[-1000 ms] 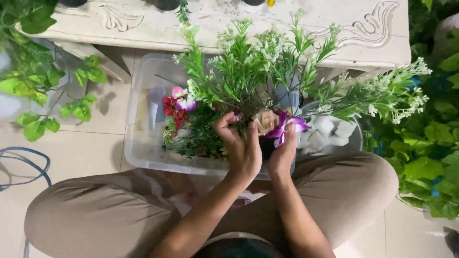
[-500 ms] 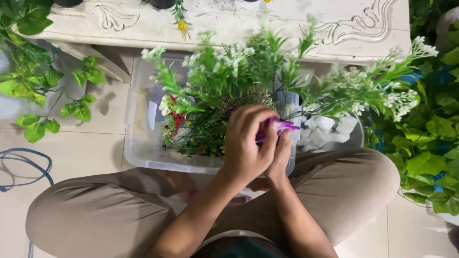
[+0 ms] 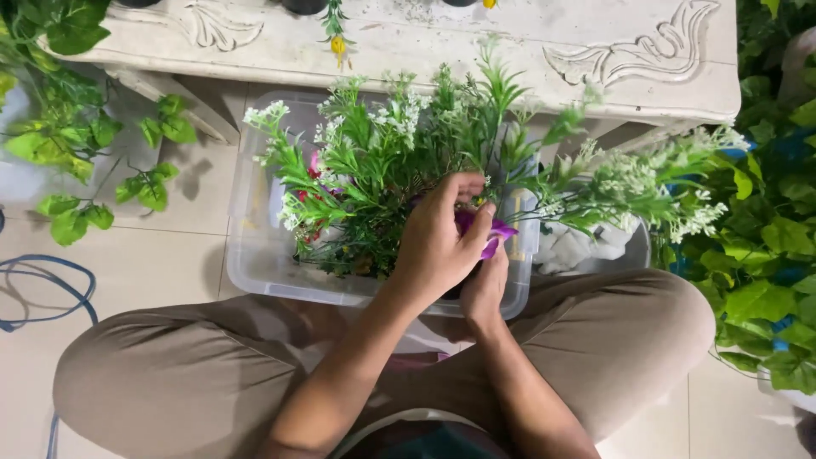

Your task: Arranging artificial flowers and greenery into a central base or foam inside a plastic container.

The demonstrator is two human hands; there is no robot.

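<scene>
Purple petals poke out between my fingers: a purple flower (image 3: 486, 234) sits low in the middle of the green bunch, right under my left hand (image 3: 442, 246). My left hand lies over it, fingers curled and pressed close together, with the tips up by the stems. My right hand (image 3: 486, 285) is tucked just under and behind the left one. Its fingers touch the flower from below, but they are mostly hidden, so I cannot tell if they are pinching or just holding.

All around my fingers is the bunch of fake green sprigs (image 3: 399, 161) with tiny white buds. One long sprig with white tips (image 3: 646, 183) sticks out far to the right of my hands. To the left of my fingers, pink and red flowers (image 3: 310, 183) peek through the leaves. So I think most of the bunch is already put together, and the purple flower is the bit being fitted in now.

Under the bunch is a clear plastic tub (image 3: 255, 246). Past my fingertips stands a white carved table (image 3: 595, 51). My knees in brown trousers (image 3: 170, 374) are close below my wrists. Leafy vines (image 3: 76, 144) hang far off to the left.
</scene>
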